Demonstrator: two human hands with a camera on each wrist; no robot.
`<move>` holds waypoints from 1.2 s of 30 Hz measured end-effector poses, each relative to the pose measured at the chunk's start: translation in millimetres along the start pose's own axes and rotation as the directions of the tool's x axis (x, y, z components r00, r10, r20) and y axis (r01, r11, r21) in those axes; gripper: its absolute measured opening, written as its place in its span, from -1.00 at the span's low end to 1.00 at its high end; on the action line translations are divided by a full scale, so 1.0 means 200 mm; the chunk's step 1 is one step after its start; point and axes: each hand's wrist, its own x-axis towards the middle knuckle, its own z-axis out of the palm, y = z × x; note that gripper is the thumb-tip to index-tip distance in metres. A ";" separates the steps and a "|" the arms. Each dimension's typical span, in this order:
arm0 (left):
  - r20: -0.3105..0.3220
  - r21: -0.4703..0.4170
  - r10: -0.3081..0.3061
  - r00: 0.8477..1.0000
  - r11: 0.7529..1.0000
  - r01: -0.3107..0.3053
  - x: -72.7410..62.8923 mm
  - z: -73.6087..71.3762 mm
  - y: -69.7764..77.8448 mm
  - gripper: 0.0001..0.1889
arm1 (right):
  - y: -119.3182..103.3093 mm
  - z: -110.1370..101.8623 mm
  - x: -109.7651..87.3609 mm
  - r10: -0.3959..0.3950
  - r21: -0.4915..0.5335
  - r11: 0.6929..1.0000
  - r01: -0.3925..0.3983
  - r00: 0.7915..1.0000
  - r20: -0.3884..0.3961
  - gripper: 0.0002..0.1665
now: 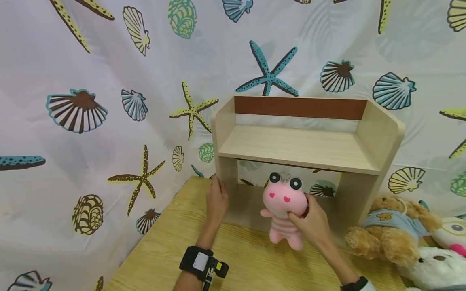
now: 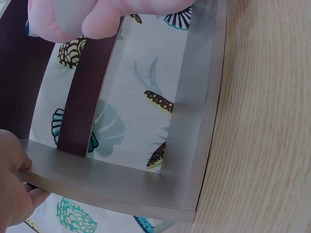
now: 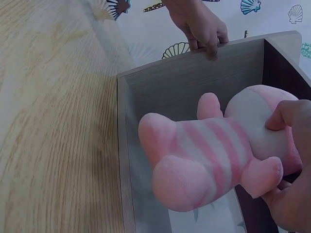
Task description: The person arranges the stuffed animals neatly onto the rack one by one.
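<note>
A pink plush frog (image 1: 284,198) with big black-and-white eyes and a striped body is held by my right hand (image 1: 314,220), thumb on the front of its head and fingers behind. It hangs upright before the lower compartment of a small wooden shelf (image 1: 298,147). My left hand (image 1: 217,198) grips the front edge of the shelf's left side panel. In the left wrist view, fingers and thumb (image 2: 36,194) pinch that panel. The right wrist view shows the frog's striped belly (image 3: 209,155) and feet off the table.
On the right lie a brown teddy bear (image 1: 391,230) in a blue shirt, a white plush (image 1: 435,266) and another white toy with yellow glasses (image 1: 453,232). The wooden table (image 1: 251,262) runs under the shelf. A curtain with sea shapes (image 1: 91,161) hangs behind.
</note>
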 end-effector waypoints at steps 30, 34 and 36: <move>0.009 0.033 -0.001 1.000 0.999 0.001 0.01 -0.01 0.01 -0.83 | -0.01 0.13 0.16 -0.039 0.040 0.998 0.039 0.999 -0.001 -0.24; 0.011 0.028 -0.006 1.000 1.000 0.006 0.01 -0.01 0.01 -0.82 | -0.02 0.15 0.18 -0.056 0.037 0.998 0.056 0.998 -0.004 -0.24; 0.006 0.028 -0.001 1.000 1.000 0.000 0.01 -0.01 0.01 -0.82 | -0.02 0.15 0.19 -0.060 0.036 0.998 0.060 0.998 0.001 -0.23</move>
